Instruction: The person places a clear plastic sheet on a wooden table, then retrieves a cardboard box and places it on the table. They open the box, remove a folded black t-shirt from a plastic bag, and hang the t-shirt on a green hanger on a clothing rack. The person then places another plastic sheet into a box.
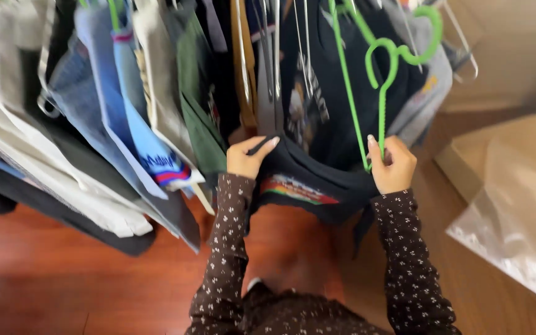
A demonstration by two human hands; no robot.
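Item: dark navy cotton T-shirt with a rainbow-striped chest print point(308, 186), soft knit, held bunched between both hands in front of a crowded clothes rail, above the red-brown wooden floor point(63, 273). Judged light, limp and non-slippery; it will sag wherever unsupported, so it is best taken at the shoulder seams or neckline, as here.

Left hand point(249, 158): fingers curled and pressed together, pinching a fold of the shirt's upper edge, thumb underneath.

Right hand point(392, 164): fingers closed around the opposite edge of the shirt, together with the lower end of a bright green plastic hanger point(383, 80). The hanger looks stiff and thin, its hook rising toward the rail; whether it is threaded inside the shirt cannot be told.

Adjacent stock: a dark printed T-shirt on a wire hanger point(308, 99) just behind; a dark green garment point(200, 105); a pale blue garment with striped cuff point(150, 149); white garments point(26, 161) further left. A tan cardboard box with clear plastic sheeting point(516, 205) sits to the right.
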